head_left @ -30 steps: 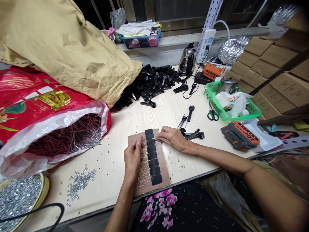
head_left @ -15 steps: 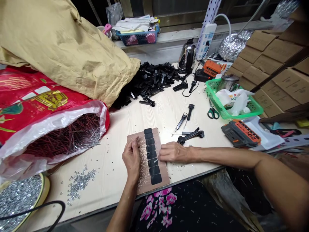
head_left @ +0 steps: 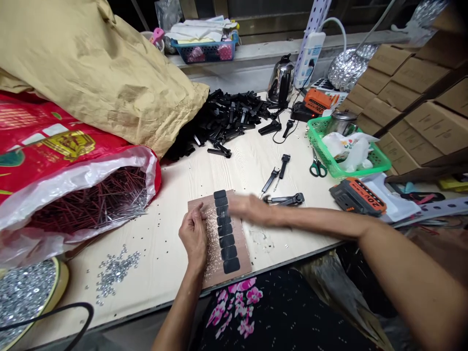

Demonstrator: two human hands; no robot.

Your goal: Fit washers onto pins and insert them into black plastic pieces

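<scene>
A brown board (head_left: 241, 248) lies near the table's front edge, with a column of black rounded pads (head_left: 226, 241) on it and small pale bits scattered left of them. My left hand (head_left: 193, 234) rests at the board's left edge, fingers curled together; whatever is between them is too small to make out. Blurred by motion, my right hand (head_left: 250, 209) is over the upper right part of the board, its fingertips at the pads. Black clip-like tools (head_left: 283, 166) lie just beyond it.
Left: a red bag (head_left: 73, 141) of thin rods, a yellow-rimmed bowl (head_left: 60, 282) and loose clear pieces (head_left: 117, 268). Behind: a black parts pile (head_left: 234, 114) and kettle (head_left: 281, 80). Right: scissors (head_left: 318, 168), a green basket (head_left: 329, 161), a battery (head_left: 356, 197) and boxes (head_left: 417, 87).
My right hand has moved up along the pads, away from the lower ones. My left hand stays at the board's left edge. The whole view has shifted slightly.
</scene>
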